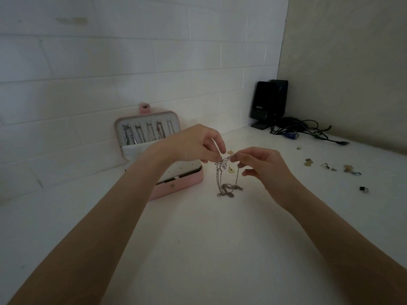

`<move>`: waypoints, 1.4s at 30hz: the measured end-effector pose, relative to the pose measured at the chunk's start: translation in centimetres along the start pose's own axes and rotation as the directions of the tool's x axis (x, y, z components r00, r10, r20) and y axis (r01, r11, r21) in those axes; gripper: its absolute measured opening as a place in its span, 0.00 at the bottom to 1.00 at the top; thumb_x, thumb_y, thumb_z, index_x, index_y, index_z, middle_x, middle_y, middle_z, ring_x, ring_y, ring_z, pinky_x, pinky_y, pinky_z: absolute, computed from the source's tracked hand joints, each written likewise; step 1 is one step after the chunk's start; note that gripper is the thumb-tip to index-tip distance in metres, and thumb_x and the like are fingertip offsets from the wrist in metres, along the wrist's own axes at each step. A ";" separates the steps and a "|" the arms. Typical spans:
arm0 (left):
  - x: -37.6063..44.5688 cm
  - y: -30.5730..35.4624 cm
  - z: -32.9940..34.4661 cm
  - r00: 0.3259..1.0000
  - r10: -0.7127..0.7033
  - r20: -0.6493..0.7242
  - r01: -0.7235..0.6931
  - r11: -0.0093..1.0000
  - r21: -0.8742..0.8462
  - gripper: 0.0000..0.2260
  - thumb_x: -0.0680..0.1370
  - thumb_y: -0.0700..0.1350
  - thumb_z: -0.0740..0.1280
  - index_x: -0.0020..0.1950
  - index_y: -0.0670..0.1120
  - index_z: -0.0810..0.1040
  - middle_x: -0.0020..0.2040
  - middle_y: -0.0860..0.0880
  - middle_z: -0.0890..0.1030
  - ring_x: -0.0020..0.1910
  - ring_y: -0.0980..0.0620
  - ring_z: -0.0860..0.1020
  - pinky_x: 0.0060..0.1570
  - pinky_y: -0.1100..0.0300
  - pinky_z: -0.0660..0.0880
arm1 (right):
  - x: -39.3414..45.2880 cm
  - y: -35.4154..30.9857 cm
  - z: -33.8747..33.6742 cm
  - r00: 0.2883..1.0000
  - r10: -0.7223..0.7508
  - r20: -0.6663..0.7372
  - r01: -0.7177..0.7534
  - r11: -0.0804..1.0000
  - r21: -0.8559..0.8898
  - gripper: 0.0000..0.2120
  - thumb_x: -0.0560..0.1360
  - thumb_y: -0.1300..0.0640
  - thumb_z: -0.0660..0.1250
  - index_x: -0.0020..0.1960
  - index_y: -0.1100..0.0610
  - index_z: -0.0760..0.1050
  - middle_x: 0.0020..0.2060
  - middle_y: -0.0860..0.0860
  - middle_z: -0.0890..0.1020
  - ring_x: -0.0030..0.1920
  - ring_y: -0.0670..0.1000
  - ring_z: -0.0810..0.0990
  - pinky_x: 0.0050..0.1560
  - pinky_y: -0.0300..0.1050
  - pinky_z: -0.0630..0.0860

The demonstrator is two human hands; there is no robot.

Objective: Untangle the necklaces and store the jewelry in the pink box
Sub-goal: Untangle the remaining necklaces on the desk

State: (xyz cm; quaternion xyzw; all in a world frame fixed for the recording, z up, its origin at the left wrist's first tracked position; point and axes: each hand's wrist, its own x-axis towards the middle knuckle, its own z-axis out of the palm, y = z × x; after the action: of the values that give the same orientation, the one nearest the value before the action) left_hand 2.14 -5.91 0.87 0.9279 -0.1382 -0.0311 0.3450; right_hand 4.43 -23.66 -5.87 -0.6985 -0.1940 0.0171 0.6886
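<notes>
- The untangling step is in hand, as I judge it: both hands hold a knot of thin silver chain necklaces (225, 172) up off the white worktop (198, 249), just to the right of the open pink jewelry box (176, 188).
- The left hand (193, 144) has its fingers curled, thumb and forefinger pinching the knotted top of the chains.
- The right hand (262, 164) pinches the same knot from the other side, its remaining fingers loosely bent below.
- The knot sits directly between the two sets of fingertips; the loose strands hang down from it and pool in a small heap on the worktop, right of the box's front corner.
- The next move seems to call for small, careful pulls apart at the knot, since the links are fine and could tighten.
- Several pieces already hang inside the box's raised lid.
- Small earrings (330, 167) lie scattered well to the right of the box, not yet stored.
</notes>
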 end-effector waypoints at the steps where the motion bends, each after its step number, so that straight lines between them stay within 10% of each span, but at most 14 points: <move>1: -0.1 0.0 0.0 1.000 0.004 0.003 -0.004 1.000 -0.012 0.05 0.74 0.38 0.69 0.46 0.47 0.77 0.39 0.50 0.83 0.38 0.56 0.78 0.40 0.69 0.75 | 0.1 0.1 -0.1 1.000 0.002 -0.027 -0.003 0.999 -0.037 0.06 0.75 0.63 0.65 0.44 0.58 0.81 0.40 0.49 0.82 0.39 0.44 0.76 0.40 0.37 0.74; 23: 0.4 0.1 1.7 0.999 -0.016 -0.049 0.002 0.960 -0.280 0.04 0.75 0.39 0.69 0.48 0.42 0.79 0.42 0.48 0.81 0.37 0.59 0.80 0.42 0.67 0.78 | -0.2 -0.1 0.1 0.998 -0.021 0.054 0.018 0.998 0.053 0.05 0.74 0.66 0.65 0.41 0.63 0.78 0.32 0.52 0.78 0.31 0.46 0.73 0.34 0.38 0.70; 42: -0.7 -1.6 0.6 0.943 -0.045 0.330 0.187 0.892 -0.412 0.07 0.76 0.34 0.64 0.50 0.42 0.79 0.39 0.53 0.81 0.40 0.61 0.79 0.44 0.67 0.77 | -0.5 0.2 0.2 0.957 0.107 0.269 -0.131 0.989 0.072 0.05 0.74 0.64 0.66 0.40 0.63 0.79 0.33 0.51 0.78 0.36 0.45 0.75 0.39 0.39 0.73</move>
State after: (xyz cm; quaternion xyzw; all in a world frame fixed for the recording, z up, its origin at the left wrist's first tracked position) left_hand 1.78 -4.97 -0.63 0.8165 -0.1242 -0.2281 0.5156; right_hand 3.99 -23.55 -6.18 -0.6688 -0.2408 0.1603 0.6848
